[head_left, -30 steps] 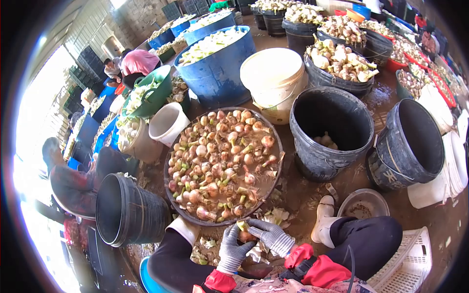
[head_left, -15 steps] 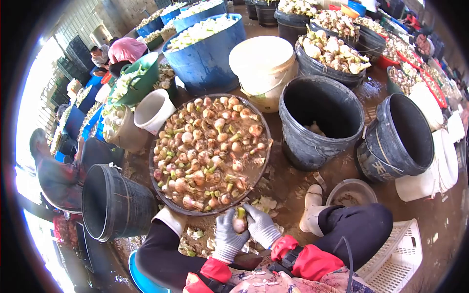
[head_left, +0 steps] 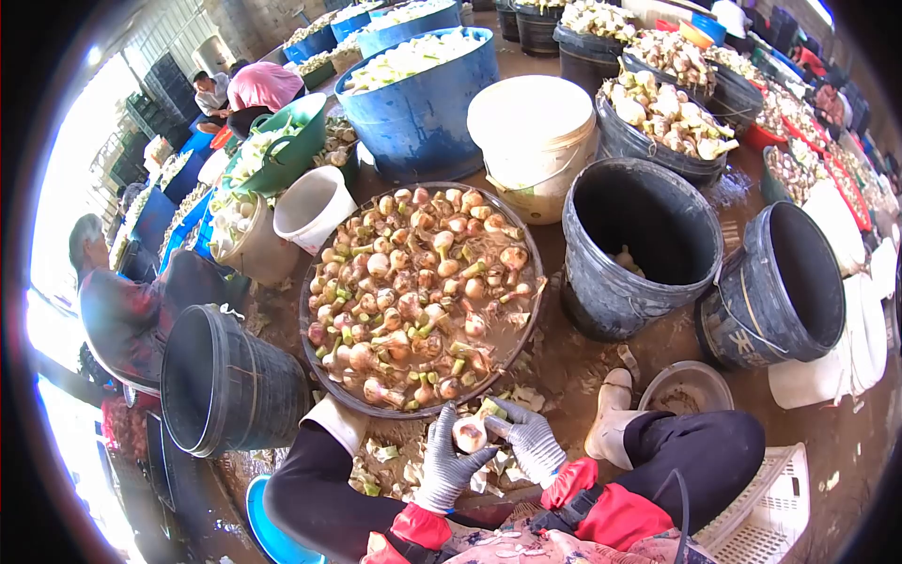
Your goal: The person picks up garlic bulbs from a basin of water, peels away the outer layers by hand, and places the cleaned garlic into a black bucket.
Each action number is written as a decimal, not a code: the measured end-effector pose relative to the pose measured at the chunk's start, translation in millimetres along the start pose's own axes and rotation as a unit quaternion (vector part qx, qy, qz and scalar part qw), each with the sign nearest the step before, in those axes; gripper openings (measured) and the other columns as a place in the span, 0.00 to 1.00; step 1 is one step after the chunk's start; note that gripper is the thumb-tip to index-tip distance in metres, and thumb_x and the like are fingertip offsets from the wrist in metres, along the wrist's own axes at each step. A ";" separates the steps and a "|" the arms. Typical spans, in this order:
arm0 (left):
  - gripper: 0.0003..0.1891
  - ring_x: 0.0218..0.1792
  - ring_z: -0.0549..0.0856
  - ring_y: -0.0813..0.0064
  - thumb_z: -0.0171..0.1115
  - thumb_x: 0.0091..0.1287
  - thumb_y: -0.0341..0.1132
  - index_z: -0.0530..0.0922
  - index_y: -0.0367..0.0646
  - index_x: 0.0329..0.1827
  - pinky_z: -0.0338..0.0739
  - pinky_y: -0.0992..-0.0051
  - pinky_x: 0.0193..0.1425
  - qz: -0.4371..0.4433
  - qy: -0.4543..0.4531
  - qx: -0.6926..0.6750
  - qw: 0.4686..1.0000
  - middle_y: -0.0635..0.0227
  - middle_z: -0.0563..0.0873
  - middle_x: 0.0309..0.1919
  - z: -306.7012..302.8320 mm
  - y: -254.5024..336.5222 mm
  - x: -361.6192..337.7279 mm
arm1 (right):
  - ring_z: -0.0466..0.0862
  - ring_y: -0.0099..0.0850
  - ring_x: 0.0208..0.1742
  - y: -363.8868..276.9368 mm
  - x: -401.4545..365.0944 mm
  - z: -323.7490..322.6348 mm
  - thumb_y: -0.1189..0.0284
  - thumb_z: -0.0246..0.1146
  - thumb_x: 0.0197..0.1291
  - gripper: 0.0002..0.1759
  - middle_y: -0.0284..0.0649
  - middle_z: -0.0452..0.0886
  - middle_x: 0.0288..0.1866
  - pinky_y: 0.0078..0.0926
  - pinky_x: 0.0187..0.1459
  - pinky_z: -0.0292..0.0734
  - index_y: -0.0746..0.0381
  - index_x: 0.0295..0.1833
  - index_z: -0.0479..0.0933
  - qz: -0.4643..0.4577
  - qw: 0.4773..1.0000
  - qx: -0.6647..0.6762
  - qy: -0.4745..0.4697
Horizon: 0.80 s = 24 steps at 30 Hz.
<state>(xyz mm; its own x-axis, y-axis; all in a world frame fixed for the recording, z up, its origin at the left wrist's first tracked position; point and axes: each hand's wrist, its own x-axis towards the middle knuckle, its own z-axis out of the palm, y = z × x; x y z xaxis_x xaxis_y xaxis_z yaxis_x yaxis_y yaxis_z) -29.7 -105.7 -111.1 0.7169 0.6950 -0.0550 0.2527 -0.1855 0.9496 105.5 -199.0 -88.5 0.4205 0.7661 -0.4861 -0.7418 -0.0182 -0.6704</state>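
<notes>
A pale garlic bulb (head_left: 469, 434) with a short green stem sits between my two gloved hands, over the ground just in front of the tub. My left hand (head_left: 445, 465), in a grey striped glove, curls around the bulb from the left and below. From the right, my right hand (head_left: 529, 442) closes at the green stem. Whether its fingers also hold a small tool is hidden. Beyond my hands stands a wide round tub (head_left: 537, 305) of muddy water, filled with many garlic bulbs (head_left: 404, 282), some with cut green stems.
Dark buckets stand left (head_left: 193, 385) and right (head_left: 691, 254) of the tub; another dark bucket (head_left: 742, 320) leans farther right. A metal bowl (head_left: 691, 376) lies by my boot (head_left: 613, 414). A white crate (head_left: 766, 508) is at lower right. A seated person (head_left: 117, 310) is at left.
The bulb has turned so its pale cut face shows and its stem points right. My right hand has shifted slightly right and down. The view has moved slightly.
</notes>
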 end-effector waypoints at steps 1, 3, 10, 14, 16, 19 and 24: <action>0.52 0.55 0.76 0.67 0.79 0.47 0.34 0.54 0.33 0.72 0.74 0.70 0.58 0.033 0.002 0.052 0.998 0.58 0.73 0.57 -1.3 10.2 1.3 | 0.79 0.23 0.49 0.3 0.6 -0.1 0.74 0.62 0.62 0.22 0.37 0.80 0.52 0.18 0.53 0.73 0.67 0.61 0.72 -0.004 1.000 -0.003 0.012; 0.50 0.52 0.78 0.69 0.78 0.49 0.37 0.55 0.33 0.71 0.76 0.71 0.54 -0.055 0.002 -0.150 0.987 0.58 0.75 0.55 -0.5 32.4 1.9 | 0.79 0.22 0.49 4.2 2.8 -2.2 0.74 0.62 0.62 0.21 0.37 0.80 0.52 0.18 0.53 0.73 0.67 0.60 0.73 -0.019 1.000 -0.018 0.014; 0.33 0.41 0.82 0.70 0.56 0.63 0.62 0.71 0.44 0.60 0.78 0.68 0.42 -0.302 -0.001 -0.517 0.801 0.66 0.82 0.43 -1.5 12.0 15.8 | 0.78 0.21 0.45 -0.1 1.4 2.6 0.75 0.61 0.61 0.13 0.35 0.82 0.45 0.17 0.48 0.73 0.66 0.51 0.78 -0.015 0.999 -0.050 -0.001; 0.32 0.51 0.80 0.63 0.59 0.66 0.53 0.64 0.42 0.65 0.78 0.64 0.54 -0.277 0.054 -0.497 0.820 0.60 0.78 0.50 -1.1 2.1 10.6 | 0.80 0.23 0.43 6.1 4.9 4.8 0.75 0.61 0.60 0.11 0.37 0.83 0.41 0.20 0.47 0.74 0.65 0.49 0.80 -0.126 0.971 -0.193 0.062; 0.37 0.54 0.77 0.65 0.65 0.64 0.45 0.55 0.40 0.68 0.75 0.67 0.58 -0.184 0.077 -0.457 0.867 0.60 0.73 0.56 6.8 19.8 -2.0 | 0.80 0.23 0.44 7.2 2.5 6.0 0.75 0.62 0.60 0.12 0.37 0.83 0.42 0.20 0.48 0.74 0.65 0.49 0.79 -0.109 0.969 -0.220 0.022; 0.31 0.49 0.77 0.71 0.69 0.59 0.36 0.63 0.41 0.61 0.72 0.73 0.57 -0.181 0.096 -0.386 0.899 0.62 0.76 0.50 0.1 17.7 14.4 | 0.79 0.22 0.47 17.2 4.6 10.2 0.75 0.62 0.59 0.12 0.35 0.82 0.45 0.21 0.50 0.73 0.64 0.49 0.80 -0.151 0.953 -0.258 -0.050; 0.21 0.54 0.79 0.57 0.60 0.63 0.42 0.73 0.39 0.55 0.73 0.63 0.61 -0.211 0.028 -0.585 0.782 0.55 0.78 0.53 -17.2 15.1 5.1 | 0.80 0.21 0.40 3.4 17.6 -14.5 0.78 0.58 0.61 0.11 0.33 0.83 0.40 0.19 0.45 0.75 0.64 0.49 0.79 -0.130 0.967 -0.205 0.081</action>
<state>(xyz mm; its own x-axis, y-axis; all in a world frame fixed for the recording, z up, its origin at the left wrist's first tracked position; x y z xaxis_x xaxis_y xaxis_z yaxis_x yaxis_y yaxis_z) -33.4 -93.0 -91.8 0.6925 0.5574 -0.4580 -0.3316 0.8098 0.4840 117.9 -194.8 -107.4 0.6660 0.6687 -0.3306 -0.3440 -0.1180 -0.9315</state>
